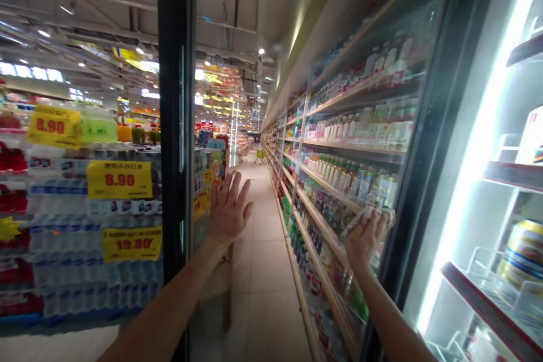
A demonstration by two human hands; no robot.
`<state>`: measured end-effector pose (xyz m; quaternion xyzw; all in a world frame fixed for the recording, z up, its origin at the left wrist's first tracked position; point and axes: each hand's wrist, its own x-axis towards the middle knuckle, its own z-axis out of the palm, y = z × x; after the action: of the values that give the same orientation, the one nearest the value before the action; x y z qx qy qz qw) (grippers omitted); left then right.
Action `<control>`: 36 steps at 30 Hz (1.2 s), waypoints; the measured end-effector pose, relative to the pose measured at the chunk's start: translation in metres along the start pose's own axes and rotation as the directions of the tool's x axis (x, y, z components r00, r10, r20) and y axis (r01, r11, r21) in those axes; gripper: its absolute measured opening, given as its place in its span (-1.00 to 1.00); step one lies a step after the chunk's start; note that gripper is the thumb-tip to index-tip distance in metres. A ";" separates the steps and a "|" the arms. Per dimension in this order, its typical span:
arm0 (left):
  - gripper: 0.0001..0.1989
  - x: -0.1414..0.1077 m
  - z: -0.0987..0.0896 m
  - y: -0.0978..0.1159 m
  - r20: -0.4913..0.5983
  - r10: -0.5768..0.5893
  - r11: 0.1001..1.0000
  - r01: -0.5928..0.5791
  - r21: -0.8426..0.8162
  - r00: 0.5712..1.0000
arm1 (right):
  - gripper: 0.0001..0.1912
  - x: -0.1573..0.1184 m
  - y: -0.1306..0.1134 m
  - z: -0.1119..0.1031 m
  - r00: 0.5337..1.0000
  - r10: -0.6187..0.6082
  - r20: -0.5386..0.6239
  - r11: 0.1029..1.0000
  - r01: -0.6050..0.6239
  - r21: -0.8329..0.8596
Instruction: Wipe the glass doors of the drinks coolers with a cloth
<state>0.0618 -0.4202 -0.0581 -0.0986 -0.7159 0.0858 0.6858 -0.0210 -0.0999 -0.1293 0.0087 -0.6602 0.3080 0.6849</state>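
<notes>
Nearest of all, both bare forearms reach forward from the bottom corners of the view. The left hand stands upright with its palm facing away, and its fingers are spread wide and point up, level with a glass pane of a cooler door; it seems to press on the pane, though contact is hard to confirm. The right hand is further right and its fingers curl over a pale, crinkled packet. Whether they pinch it or only lie over it, I cannot tell. The packet sits at the fingertips, against or just behind the glass, with its long axis slanting gently from lower left to upper right, toward the dark door frame.

A black vertical door frame rises between the hands and the left side of the view. To the right, brightly lit cooler shelves with wire fronts hold a banded can. Pale floor tiles run ahead down the aisle beside long shelves of bottled drinks. On the left, stacked shrink-wrapped bottled water carries yellow price tags reading 8.90. Far down the aisle stands a small yellow cart.
</notes>
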 end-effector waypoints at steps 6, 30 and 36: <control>-0.34 -0.001 0.003 -0.004 0.016 -0.010 0.999 0.011 -0.047 1.000 | -0.54 -0.048 -0.078 0.005 0.755 -0.595 0.275 0.804 0.551 0.225; -0.42 -0.001 0.002 -0.002 -0.010 -0.012 1.000 0.012 0.019 1.000 | -0.50 0.027 -0.086 0.026 0.944 -0.326 0.052 0.943 0.321 0.092; -0.43 -0.001 -0.002 -0.003 0.021 -0.002 1.000 0.002 0.007 1.000 | -0.59 -0.043 -0.117 0.008 0.578 -0.776 0.254 0.631 0.693 0.350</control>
<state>0.0633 -0.4233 -0.0578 -0.0947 -0.7229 0.0886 0.6787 0.0251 -0.2159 -0.1212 0.4156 -0.6790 0.0552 0.6027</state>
